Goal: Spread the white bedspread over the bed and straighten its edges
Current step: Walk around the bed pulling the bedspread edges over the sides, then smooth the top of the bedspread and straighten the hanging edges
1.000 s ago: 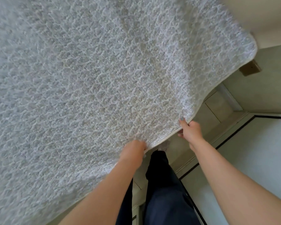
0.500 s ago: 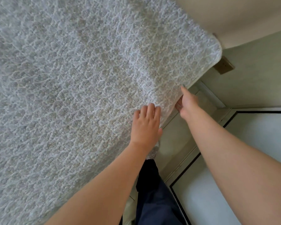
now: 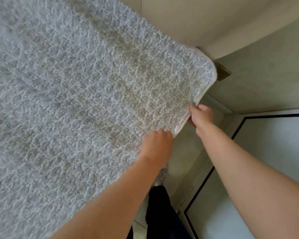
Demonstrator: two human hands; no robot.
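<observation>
The white bedspread (image 3: 79, 104), quilted with a raised floral pattern and a piped rim, fills the left and middle of the head view and hides the bed under it. Its rounded corner lies at the upper right, beside the wall. My right hand (image 3: 201, 115) pinches the rim just below that corner, thumb on top and fingers underneath. My left hand (image 3: 156, 145) rests knuckles-up on the bedspread close to the same rim, fingers curled into the fabric; whether it pinches the cloth or only presses on it is hidden.
A cream wall (image 3: 205, 18) stands behind the corner, with a brown plate (image 3: 223, 72) low on the greenish wall beside it. Pale floor (image 3: 185, 161) runs along the bed's side. A white panel with a black border (image 3: 274, 152) is at right. My dark trouser leg (image 3: 160, 213) is below.
My left hand went from flat with fingers spread to curled on the fabric near the rim. My right hand keeps its pinch on the rim. The bedspread corner has shifted right in view.
</observation>
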